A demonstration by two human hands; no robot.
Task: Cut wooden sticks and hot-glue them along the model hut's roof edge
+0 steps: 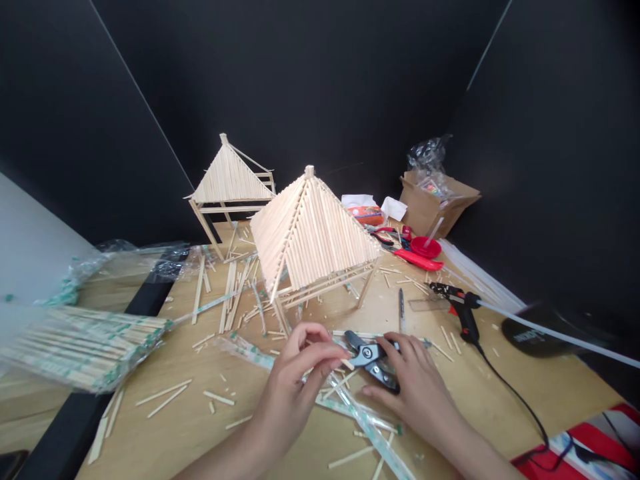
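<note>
My left hand (pixel 307 370) pinches a short piece of wooden chopstick (pixel 347 364) between thumb and fingertips, close to the jaws of the pruning shears (pixel 367 353). My right hand (pixel 417 373) is closed about the shears' dark handles, thumb below and fingers above. Just beyond stands a small house model of chopsticks (pixel 325 240), its pitched roof covered with sticks and its legs on the table. Under both hands lie loose sticks and torn clear wrappers (pixel 367 427) with green print.
Behind on the left is a second chopstick model (pixel 227 180), its roof partly open. A bundle of wrapped chopsticks (pixel 95 347) lies left. To the right are a glue gun (pixel 463 310) with its cord, red-handled pliers (pixel 417 259), a red dish (pixel 426 248) and a cardboard box (pixel 435 207).
</note>
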